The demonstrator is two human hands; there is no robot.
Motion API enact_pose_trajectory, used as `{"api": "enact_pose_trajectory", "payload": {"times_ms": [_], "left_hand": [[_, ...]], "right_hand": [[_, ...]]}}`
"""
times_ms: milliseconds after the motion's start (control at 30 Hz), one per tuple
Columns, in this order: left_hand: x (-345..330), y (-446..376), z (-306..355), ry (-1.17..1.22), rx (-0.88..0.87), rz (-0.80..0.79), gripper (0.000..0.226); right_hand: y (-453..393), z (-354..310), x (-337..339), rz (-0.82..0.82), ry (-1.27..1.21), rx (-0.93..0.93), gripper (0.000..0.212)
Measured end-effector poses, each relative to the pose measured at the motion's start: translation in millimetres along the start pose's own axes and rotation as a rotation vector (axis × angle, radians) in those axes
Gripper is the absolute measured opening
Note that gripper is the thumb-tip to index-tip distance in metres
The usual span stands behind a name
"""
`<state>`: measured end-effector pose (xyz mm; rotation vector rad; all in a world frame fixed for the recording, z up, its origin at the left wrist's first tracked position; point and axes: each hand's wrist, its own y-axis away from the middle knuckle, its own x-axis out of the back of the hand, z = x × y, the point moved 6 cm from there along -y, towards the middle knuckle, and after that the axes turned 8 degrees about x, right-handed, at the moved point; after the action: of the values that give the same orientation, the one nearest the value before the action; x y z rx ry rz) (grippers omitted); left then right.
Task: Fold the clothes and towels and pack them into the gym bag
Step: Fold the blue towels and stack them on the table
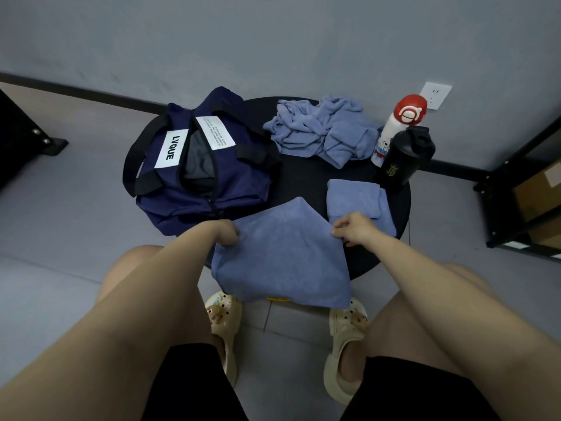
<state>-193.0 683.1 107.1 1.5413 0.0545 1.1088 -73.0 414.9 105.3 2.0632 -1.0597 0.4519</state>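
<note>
- Knees and black shorts fill the bottom of my head view, with two cream clogs (343, 354) on the grey floor between them.
- Just beyond, I see a blue towel (282, 256) spread over the near edge of the round black table (397, 205), its lower part hanging off toward the clogs.
- My left hand (226, 233) grips the towel's left edge, fingers curled onto the cloth.
- My right hand (353, 227) pinches the towel's right edge, thumb and fingers closed on the fabric.
- Beside the right hand, slightly farther, a folded blue towel (355, 199) lies flat on the table.
- To the left sits the navy gym bag (194, 165), unzipped, its dark lining showing; it carries black straps and a white "LVQUE" label, and it overhangs the table's left edge.
- At the far side lies a crumpled heap of blue cloth (321, 129), unfolded.
- On the right rim stand a black shaker bottle (403, 159) and, just behind it, a white bottle with a red cap (400, 126).
- Behind these, a white wall socket (435, 95) sits on the grey wall.
</note>
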Motion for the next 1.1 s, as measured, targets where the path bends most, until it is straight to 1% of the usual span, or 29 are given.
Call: {"api": "enact_pose_trajectory", "payload": {"times_ms": [67, 133, 200, 267, 333, 400, 467, 567, 633, 733, 800, 867, 967, 1033, 1100], "left_hand": [[-7, 0, 1, 0.013, -0.017, -0.051, 0.033], [-13, 1, 2, 0.053, -0.012, -0.093, 0.030], [-18, 2, 1, 0.103, 0.014, -0.127, 0.029], [-20, 2, 0, 0.200, 0.053, -0.156, 0.037], [-19, 2, -1, 0.308, 0.085, -0.182, 0.046], [-17, 1, 0, 0.436, 0.103, -0.192, 0.048], [-13, -2, 2, 0.533, 0.100, -0.165, 0.042], [-5, -4, 6, 0.631, 0.077, -0.105, 0.014], [-3, -4, 8, 0.684, 0.078, -0.095, 0.009], [2, 0, 15, 0.770, 0.051, -0.069, 0.013], [6, 4, 20, 0.882, -0.002, -0.024, 0.014], [13, 13, 25, 0.986, -0.072, 0.036, 0.020], [23, 27, 28, 1.056, -0.185, 0.110, 0.025], [31, 37, 27, 1.110, -0.237, 0.144, 0.029], [40, 46, 25, 1.174, -0.271, 0.182, 0.035]], "right_hand": [[2, -5, -4, -0.020, -0.044, 0.031, 0.021], [8, -7, -13, -0.111, -0.073, 0.025, 0.019], [14, -6, -21, -0.221, -0.095, -0.017, 0.021], [17, -6, -25, -0.286, -0.130, -0.063, 0.028], [16, -8, -26, -0.292, -0.188, -0.083, 0.031], [14, -9, -24, -0.251, -0.249, -0.093, 0.023], [14, -9, -22, -0.191, -0.304, -0.111, 0.014], [10, -9, -16, -0.065, -0.368, -0.098, 0.019], [8, -10, -10, 0.015, -0.455, -0.096, 0.022], [8, -12, -3, 0.108, -0.599, -0.088, 0.022], [6, -14, 2, 0.177, -0.652, -0.078, 0.019], [4, -13, 10, 0.262, -0.628, -0.104, 0.020], [3, -13, 24, 0.382, -0.539, -0.128, 0.029], [7, -15, 34, 0.450, -0.513, -0.109, 0.029], [13, -19, 44, 0.503, -0.497, -0.079, 0.025]]}}
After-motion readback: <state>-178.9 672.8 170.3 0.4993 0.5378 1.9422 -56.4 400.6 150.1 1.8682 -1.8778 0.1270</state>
